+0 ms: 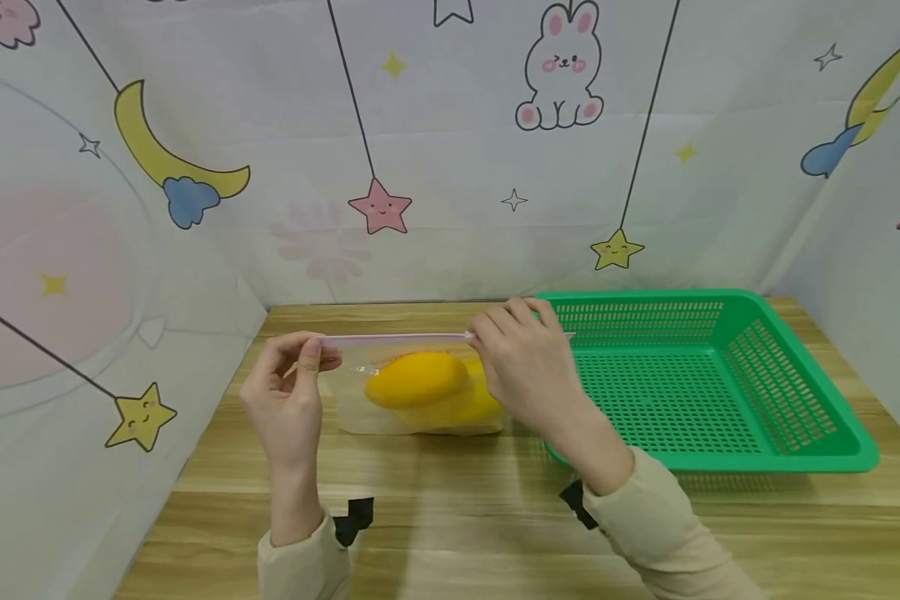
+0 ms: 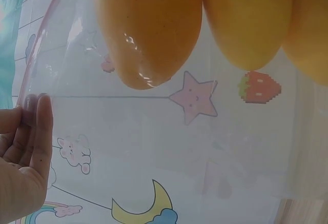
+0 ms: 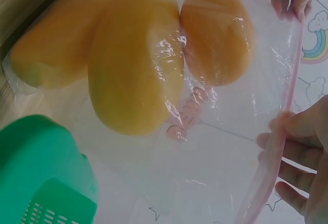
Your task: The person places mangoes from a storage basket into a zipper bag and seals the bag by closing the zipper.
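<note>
A clear zip bag (image 1: 354,410) with a pink strip along its top edge stands on the table, holding three yellow mangoes (image 1: 418,380). At the top left corner my left hand (image 1: 288,396) pinches the strip between thumb and fingers. My right hand (image 1: 528,367) grips the same strip farther right, thumb on one side and fingers on the other; a short end of the strip sticks out past it. In the right wrist view the mangoes (image 3: 136,65) lie low in the bag, below the pink strip (image 3: 294,88).
A green plastic basket (image 1: 802,461) with slotted walls stands at the right, close beside my right hand. The wood-grain table (image 1: 450,533) runs back to a white cloth (image 1: 457,258) printed with stars, moons and a rabbit.
</note>
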The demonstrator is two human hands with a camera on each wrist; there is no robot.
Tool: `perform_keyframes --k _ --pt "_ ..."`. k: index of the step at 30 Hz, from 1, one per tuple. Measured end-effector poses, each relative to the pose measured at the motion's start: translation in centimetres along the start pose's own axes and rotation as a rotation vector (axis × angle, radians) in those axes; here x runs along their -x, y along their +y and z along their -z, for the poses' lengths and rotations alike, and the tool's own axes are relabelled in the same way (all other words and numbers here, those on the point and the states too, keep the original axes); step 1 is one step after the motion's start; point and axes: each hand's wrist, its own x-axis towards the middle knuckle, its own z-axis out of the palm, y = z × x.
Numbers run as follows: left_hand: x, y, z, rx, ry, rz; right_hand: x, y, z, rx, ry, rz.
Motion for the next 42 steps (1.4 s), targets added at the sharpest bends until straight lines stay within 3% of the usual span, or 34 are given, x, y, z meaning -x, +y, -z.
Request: perform_keyframes --k 42 --pt "0.0 0.1 0.0 0.023 0.014 0.001 1.3 1.7 0.2 0.02 0.049 0.003"
